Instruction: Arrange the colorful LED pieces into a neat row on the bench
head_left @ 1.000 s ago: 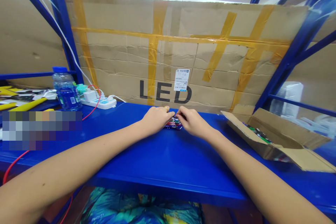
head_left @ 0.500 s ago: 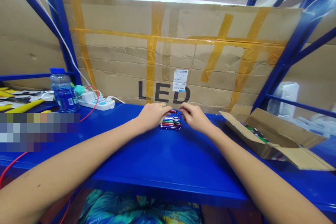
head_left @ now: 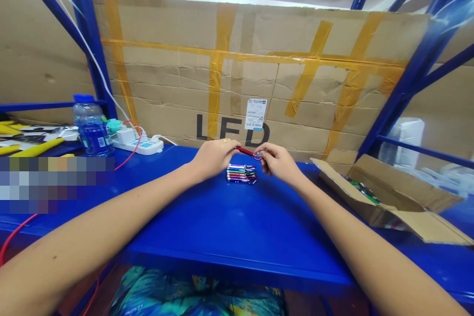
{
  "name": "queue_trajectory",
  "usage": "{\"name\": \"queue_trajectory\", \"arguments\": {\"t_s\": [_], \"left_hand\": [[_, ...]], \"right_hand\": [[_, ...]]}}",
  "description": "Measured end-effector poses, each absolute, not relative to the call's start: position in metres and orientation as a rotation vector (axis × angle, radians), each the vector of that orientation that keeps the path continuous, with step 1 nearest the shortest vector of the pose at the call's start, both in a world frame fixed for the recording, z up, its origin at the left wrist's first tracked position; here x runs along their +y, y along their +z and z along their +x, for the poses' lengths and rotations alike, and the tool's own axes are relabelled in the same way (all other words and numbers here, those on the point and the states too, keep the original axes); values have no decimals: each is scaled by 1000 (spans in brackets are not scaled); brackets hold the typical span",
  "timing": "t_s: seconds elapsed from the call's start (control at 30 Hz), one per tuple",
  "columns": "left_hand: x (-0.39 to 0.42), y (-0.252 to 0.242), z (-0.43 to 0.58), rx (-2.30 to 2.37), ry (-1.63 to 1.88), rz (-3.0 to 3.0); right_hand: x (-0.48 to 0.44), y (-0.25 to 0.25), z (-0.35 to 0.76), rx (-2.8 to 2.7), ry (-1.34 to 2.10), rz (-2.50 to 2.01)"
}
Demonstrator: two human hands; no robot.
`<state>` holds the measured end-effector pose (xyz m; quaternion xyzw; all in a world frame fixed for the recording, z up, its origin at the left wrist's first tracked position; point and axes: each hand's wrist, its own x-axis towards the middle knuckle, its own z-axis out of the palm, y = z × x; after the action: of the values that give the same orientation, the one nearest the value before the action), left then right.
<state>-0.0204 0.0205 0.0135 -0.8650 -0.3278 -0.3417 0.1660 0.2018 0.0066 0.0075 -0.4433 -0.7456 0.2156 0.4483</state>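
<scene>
Between my hands is a slim red keychain flashlight (head_left: 246,151) with a carabiner clip (head_left: 258,156) at its right end. My left hand (head_left: 215,159) pinches the tube's left end, which the fingers hide. The clip is gripped by the fingertips of my right hand (head_left: 276,160). Just below, on the blue table (head_left: 237,227), several similar flashlights (head_left: 240,174) in purple, green, red and blue lie side by side in a row, clips to the right. The held one is raised above this row.
An open cardboard box (head_left: 370,207) with more small items stands at right. To the left are a bottle of blue liquid (head_left: 92,131), a white power strip (head_left: 142,145) and yellow-handled tools (head_left: 37,147). A large cardboard sheet (head_left: 177,89) blocks the back.
Both hands have lifted the red flashlight slightly, up and away from the row, so more of its tube and clip shows. The row on the table lies as before.
</scene>
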Motion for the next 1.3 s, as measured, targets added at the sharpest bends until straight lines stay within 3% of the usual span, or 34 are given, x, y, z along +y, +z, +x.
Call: {"name": "queue_trajectory", "arguments": {"t_s": [0.2, 0.53, 0.8, 1.03, 1.3], "left_hand": [[20, 10, -20, -718, -1038, -2506], [12, 7, -11, -565, -991, -2612], [2, 17, -8, -792, -1457, -2813], [15, 18, -5, -1023, -2100, -3008], [23, 18, -7, -1229, -2567, -2995]], "right_hand": [[3, 10, 198, -1921, 658, -950], [-1, 7, 197, -1871, 1177, -786], [-3, 11, 197, -1771, 1210, -838], [-5, 9, 192, -1877, 1070, -970], [-3, 7, 192, -1917, 934, -1047]]}}
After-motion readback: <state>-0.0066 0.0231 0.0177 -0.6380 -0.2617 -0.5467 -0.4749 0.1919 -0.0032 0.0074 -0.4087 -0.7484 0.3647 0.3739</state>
